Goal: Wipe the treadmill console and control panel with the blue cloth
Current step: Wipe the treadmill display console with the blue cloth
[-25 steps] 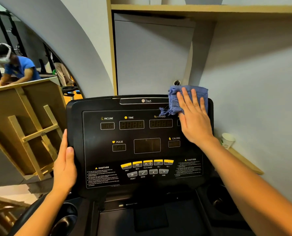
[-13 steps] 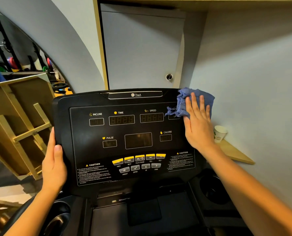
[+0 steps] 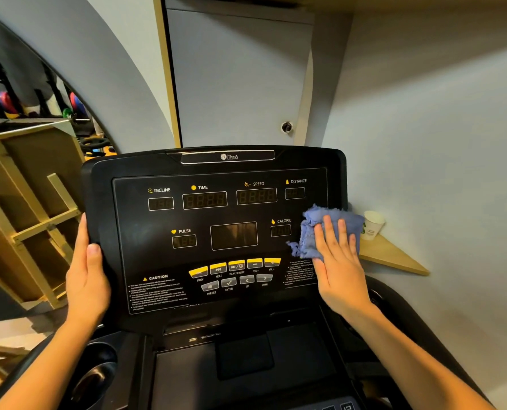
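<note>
Blue cloth (image 3: 329,229) now lower on console (image 3: 145,261), right hand (image 3: 339,267) fingers flat, spread.

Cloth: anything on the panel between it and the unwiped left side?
Nothing visible. The cloth under the right hand has bare panel leftward; the left hand only grips the panel's outer left edge.

The black treadmill console (image 3: 216,232) stands tilted back, its dark control panel (image 3: 169,220) marked with unlit displays and yellow and grey buttons (image 3: 234,272) low in the middle. A crumpled blue cloth (image 3: 314,232) lies pressed against the panel's right edge, beside the CALORIE display.
</note>
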Demonstrator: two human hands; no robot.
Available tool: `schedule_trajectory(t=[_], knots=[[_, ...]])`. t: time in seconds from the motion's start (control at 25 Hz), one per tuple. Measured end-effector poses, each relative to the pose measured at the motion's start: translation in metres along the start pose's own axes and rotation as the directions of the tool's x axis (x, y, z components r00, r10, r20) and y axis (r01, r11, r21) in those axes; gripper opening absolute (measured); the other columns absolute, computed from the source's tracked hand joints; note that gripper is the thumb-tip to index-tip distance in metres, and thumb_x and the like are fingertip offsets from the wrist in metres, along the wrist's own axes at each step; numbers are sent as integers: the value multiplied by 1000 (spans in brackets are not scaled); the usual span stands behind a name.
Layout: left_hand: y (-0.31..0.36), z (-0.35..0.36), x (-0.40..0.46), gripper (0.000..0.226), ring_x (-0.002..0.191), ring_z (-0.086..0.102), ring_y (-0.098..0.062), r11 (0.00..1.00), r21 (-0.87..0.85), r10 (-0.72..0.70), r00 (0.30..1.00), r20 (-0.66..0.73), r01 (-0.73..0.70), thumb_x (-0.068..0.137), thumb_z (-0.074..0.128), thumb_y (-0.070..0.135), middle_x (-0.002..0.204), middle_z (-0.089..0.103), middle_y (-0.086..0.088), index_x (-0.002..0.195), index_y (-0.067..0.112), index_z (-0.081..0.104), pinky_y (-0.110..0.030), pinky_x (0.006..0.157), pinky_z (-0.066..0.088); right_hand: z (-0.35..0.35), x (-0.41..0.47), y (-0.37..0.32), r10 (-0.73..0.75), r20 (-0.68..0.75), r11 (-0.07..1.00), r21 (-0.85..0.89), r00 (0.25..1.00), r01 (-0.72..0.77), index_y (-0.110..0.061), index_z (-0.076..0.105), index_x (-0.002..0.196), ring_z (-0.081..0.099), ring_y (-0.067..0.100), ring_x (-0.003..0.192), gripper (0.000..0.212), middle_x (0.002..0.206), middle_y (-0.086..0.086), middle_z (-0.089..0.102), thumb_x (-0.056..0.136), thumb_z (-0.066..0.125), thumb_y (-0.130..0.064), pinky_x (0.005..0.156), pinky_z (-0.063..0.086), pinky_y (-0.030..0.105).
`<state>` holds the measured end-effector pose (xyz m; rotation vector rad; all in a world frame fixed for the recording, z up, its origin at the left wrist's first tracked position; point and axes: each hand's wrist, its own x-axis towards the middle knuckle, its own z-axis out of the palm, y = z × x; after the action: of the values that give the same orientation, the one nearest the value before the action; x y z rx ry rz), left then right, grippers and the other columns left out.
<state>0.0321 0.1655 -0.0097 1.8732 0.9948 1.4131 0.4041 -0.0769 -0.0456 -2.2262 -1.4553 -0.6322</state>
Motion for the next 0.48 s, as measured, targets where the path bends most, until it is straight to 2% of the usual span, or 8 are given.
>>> schedule_trajectory(t=[0.2,0.36,0.4,0.48], knots=[[-1,-1,0,59,135,30,-4,1000,-12,-4,1000,4,4,100,22,54,156,29,16,157,37,17,-30,108,25,18,-45,0,-47,50,996,-77,998,50,-16,1,162,0,33,156,71,171,5,-8,99,31,-31,125,-5,46],[2,-1,0,62,129,27,15,1000,-27,7,1000,8,-7,99,22,54,152,29,20,158,33,19,-3,100,22,25,-70,-4,-68,129,994,-77,989,79,-17,6,162,5,32,156,72,171,6,0,99,34,-36,126,-2,45],[2,-1,0,63,129,27,14,1000,-27,9,1000,7,-9,99,22,55,153,29,18,158,32,19,-2,100,22,25,-74,-6,-61,146,995,-75,987,73,-18,7,162,6,31,156,72,170,6,6,98,34,-38,125,0,45],[-1,-2,1,61,134,29,3,1000,-27,2,1000,3,-2,100,22,56,157,31,14,157,35,18,-15,106,25,23,-78,-13,-45,158,996,-67,986,56,-21,3,162,2,27,157,72,167,6,15,98,33,-40,125,0,43]])
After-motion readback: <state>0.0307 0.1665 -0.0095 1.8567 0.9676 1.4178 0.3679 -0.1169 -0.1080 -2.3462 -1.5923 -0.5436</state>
